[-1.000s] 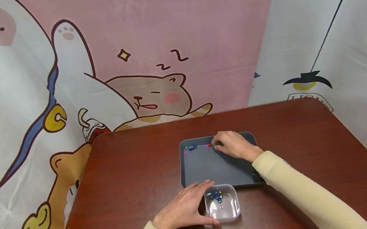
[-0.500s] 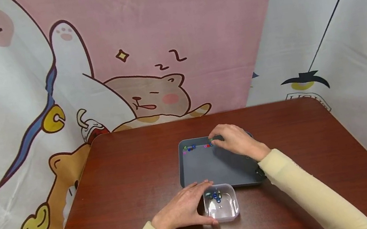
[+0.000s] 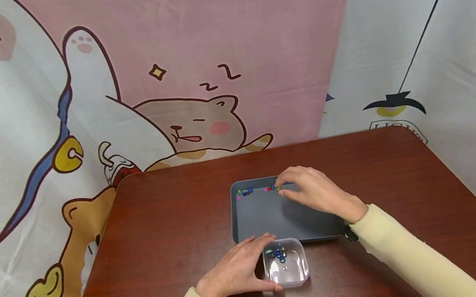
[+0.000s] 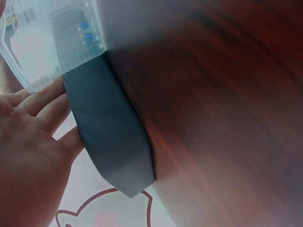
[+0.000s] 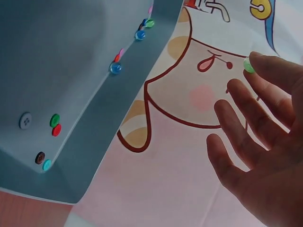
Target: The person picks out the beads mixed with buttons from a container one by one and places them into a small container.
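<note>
My left hand (image 3: 236,271) curves round the left side of a small clear plastic box (image 3: 298,276), its thumb at the near corner and its fingers at the far one. Several blue and dark beads (image 3: 279,254) lie inside the box. Over the right part of the grey tray (image 3: 264,222), my right hand (image 3: 315,193) pinches a small translucent green bead (image 5: 249,65) between thumb and index finger. The other fingers of that hand are spread loosely. Along the tray's far side lie blue beads (image 5: 115,68) and other tiny coloured pieces.
In the right wrist view, a grey button (image 5: 25,120), a green button (image 5: 55,120), a red button (image 5: 57,130) and a brown button (image 5: 40,157) lie in the tray. The tray and box stand on a brown wooden table (image 3: 174,221). A printed cloth (image 3: 289,57) hangs behind.
My right hand has lifted from the tray's far side and moved a little right and nearer, a green bead between its fingertips. My left hand has stayed at the box.
</note>
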The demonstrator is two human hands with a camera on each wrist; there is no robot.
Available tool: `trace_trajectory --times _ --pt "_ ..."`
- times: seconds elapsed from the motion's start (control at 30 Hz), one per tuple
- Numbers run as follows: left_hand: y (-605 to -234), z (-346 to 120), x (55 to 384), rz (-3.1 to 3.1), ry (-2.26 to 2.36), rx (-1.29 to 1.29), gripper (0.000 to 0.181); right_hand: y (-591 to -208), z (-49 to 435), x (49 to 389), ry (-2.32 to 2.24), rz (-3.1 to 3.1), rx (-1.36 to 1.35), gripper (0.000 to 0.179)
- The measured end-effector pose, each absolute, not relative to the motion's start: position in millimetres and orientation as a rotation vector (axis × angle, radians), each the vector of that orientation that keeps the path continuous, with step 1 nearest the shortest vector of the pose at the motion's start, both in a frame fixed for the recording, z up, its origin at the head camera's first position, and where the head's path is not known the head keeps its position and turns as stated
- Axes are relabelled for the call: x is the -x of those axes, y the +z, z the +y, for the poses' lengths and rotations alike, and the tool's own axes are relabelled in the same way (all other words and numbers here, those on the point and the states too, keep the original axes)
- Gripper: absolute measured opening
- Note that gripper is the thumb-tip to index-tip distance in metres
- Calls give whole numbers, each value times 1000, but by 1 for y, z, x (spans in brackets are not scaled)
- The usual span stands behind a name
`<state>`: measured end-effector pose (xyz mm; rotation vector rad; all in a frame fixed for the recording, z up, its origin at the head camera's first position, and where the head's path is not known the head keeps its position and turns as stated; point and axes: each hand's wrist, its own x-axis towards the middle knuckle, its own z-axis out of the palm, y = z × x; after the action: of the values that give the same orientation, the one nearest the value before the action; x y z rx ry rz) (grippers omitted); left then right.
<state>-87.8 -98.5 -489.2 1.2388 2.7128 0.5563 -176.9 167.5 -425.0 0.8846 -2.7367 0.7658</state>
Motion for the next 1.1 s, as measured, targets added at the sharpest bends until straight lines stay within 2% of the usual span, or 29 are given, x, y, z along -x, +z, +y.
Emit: trace_trajectory --times 0.47,1.1 --pt "-491 -99 87 2711 569 -1232 101 -422 167 141 751 -2675 -946 16" --pt "-492 -100 89 2709 563 -1265 102 -444 169 106 783 -2593 -1086 13"
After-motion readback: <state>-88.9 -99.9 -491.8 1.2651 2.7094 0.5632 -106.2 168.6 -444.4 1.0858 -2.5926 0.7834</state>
